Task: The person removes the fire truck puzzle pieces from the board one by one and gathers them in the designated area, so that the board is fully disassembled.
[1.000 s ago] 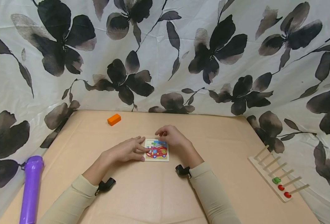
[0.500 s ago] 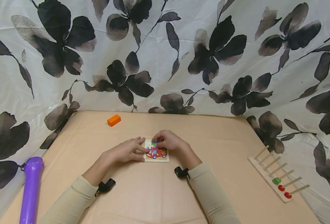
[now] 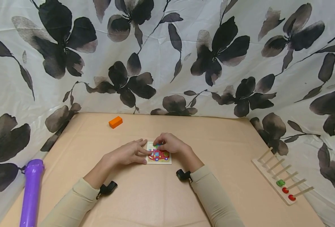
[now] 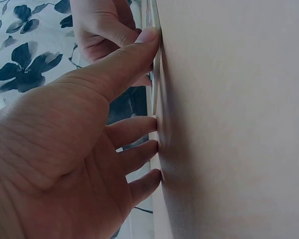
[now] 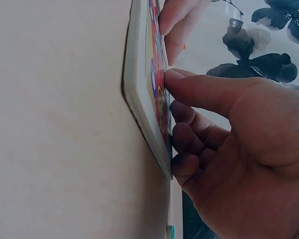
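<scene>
A small square picture puzzle [image 3: 159,157] with a red vehicle lies flat at the middle of the table; its pale edge [image 5: 139,109] shows in the right wrist view. My left hand [image 3: 127,153] rests at its left side, the thumb [image 4: 144,37] against the edge and a finger reaching onto the picture. Over the upper part of the puzzle is my right hand [image 3: 171,143], fingers curled and thumb tip [image 5: 177,77] touching the surface. It covers the top right of the picture, so whether it pinches a piece is hidden.
An orange block [image 3: 115,122] lies at the back left. A purple tube [image 3: 32,192] stands at the left edge. On the right is a wooden rack with pegs [image 3: 272,179], bearing green and red pieces. A floral cloth [image 3: 173,63] hangs behind the table.
My right hand has come down and left from the puzzle's upper right corner onto the upper part of the picture. The left hand stays where it was.
</scene>
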A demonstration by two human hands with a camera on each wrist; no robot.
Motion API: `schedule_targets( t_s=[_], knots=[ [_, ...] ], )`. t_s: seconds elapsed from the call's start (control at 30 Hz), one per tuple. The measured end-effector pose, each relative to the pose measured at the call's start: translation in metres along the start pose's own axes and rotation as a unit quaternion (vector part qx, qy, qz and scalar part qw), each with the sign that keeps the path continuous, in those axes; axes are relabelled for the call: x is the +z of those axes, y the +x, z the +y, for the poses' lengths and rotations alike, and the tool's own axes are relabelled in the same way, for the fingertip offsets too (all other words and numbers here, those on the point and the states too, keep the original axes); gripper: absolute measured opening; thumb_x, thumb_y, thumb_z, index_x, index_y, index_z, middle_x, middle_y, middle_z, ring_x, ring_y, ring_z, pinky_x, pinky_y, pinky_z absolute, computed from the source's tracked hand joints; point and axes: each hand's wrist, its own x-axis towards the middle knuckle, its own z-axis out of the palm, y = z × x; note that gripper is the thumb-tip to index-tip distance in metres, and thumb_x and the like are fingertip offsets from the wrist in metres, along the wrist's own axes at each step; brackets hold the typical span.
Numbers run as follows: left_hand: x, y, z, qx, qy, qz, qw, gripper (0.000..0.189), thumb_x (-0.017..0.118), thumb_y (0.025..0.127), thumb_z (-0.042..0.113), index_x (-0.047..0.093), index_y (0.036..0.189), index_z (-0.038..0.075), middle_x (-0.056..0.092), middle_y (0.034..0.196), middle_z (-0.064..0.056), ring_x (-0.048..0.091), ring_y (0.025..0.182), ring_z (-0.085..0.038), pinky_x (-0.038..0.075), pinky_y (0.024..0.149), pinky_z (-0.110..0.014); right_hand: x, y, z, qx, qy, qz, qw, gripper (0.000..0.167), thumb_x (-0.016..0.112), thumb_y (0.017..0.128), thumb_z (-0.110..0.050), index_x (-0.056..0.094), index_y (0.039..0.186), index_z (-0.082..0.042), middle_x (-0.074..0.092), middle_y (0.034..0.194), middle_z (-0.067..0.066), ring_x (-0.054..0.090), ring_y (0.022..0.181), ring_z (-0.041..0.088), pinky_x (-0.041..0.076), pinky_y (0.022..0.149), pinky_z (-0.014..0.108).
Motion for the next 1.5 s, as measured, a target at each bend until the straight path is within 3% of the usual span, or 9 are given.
schedule_targets(
  t_s=[0.57, 1.5],
  knots=[
    [-0.0004, 0.0001, 0.0005, 0.001, -0.001, 0.001, 1.0000, 0.051, 0.079, 0.092, 0.041, 0.069, 0.138, 0.022, 0.032, 0.166, -0.026, 0.020, 0.157, -0.050, 0.022, 0.123, -0.069, 0.0026, 0.0010, 0.0018, -0.001, 0.008, 0.003, 1.0000, 0.013, 0.074, 0.096, -0.008, 0.073, 0.108, -0.013, 0.061, 0.105, 0.004, 0.051, 0.099, 0.018, 0.043, 0.092, 0.033],
    [0.0002, 0.0013, -0.0015, -0.009, 0.000, -0.005, 0.9999, 0.051, 0.078, 0.092, 0.041, 0.068, 0.140, 0.025, 0.031, 0.167, -0.023, 0.018, 0.158, -0.048, 0.021, 0.123, -0.068, 0.0008, -0.0017, 0.0021, 0.005, 0.064, 0.034, 0.9974, 0.017, 0.077, 0.092, -0.005, 0.081, 0.105, -0.013, 0.069, 0.096, 0.002, 0.054, 0.089, 0.015, 0.045, 0.079, 0.026]
  ],
)
